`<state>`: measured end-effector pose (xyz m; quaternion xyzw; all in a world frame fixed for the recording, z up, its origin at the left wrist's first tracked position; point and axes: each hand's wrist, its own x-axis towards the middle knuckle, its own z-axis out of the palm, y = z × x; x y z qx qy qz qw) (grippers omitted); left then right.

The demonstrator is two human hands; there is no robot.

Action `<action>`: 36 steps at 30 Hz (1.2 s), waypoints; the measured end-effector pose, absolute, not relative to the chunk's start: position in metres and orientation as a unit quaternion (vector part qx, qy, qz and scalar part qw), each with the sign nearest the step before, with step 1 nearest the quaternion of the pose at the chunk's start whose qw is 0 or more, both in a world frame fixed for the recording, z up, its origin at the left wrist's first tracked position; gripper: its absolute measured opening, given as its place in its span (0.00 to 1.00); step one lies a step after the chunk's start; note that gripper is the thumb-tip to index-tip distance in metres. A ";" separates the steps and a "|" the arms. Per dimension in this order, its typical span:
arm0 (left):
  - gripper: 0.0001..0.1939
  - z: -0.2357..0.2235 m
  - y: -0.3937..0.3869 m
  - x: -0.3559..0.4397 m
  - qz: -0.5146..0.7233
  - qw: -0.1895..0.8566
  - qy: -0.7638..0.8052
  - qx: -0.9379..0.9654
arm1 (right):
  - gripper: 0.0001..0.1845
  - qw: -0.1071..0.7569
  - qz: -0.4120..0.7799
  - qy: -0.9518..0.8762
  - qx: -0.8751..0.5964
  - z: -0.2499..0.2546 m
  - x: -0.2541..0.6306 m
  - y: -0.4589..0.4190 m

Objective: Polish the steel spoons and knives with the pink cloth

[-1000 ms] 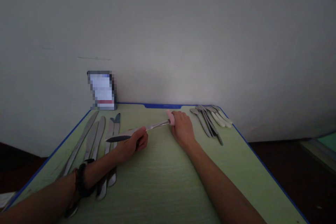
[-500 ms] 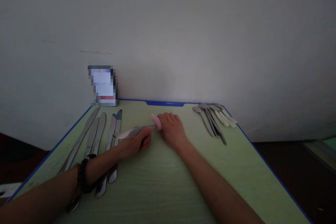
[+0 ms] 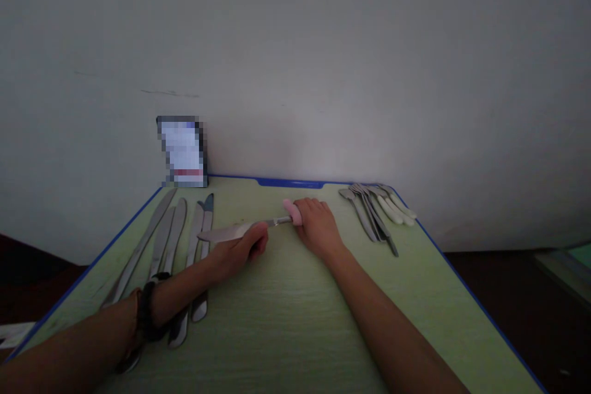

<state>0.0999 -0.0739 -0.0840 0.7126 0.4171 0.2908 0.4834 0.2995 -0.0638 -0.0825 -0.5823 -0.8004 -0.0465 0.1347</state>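
A metal table knife (image 3: 231, 233) is held across the middle of the table, its broad blade pointing left. My left hand (image 3: 242, 252) is closed around its middle, with the thumb on top. My right hand (image 3: 318, 221) is closed on a small, soft pink cloth (image 3: 293, 212) wrapped about the knife's right end. That end is hidden under the cloth and fingers. A dark bracelet circles my left wrist. Beneath and beside my left forearm lie several table knives (image 3: 174, 231), partly covered by the arm.
Several spoons and forks (image 3: 369, 215), some with white handles, lie in a group at the table's far right. A blurred phone-like screen (image 3: 182, 151) stands at the far left against the wall. Blue edging (image 3: 289, 183) borders the green table (image 3: 258, 345).
My right hand has slid right with the pink cloth, uncovering more of the knife's narrow part. My left hand has stayed nearly still.
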 end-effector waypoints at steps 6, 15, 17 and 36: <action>0.15 -0.075 -0.066 0.104 0.463 0.465 0.470 0.590 | 0.10 0.134 -0.064 -0.749 -0.646 -0.081 0.309 -0.058; 0.22 -0.079 -0.073 0.103 0.314 0.441 0.461 0.703 | 0.10 0.153 -0.118 -0.775 -0.601 -0.086 0.289 -0.069; 0.23 -0.079 -0.075 0.105 0.291 0.439 0.448 0.722 | 0.09 0.154 -0.127 -0.797 -0.570 -0.087 0.276 -0.072; 0.20 -0.082 -0.074 0.100 0.363 0.435 0.459 0.684 | 0.12 0.170 -0.138 -0.789 -0.574 -0.087 0.279 -0.068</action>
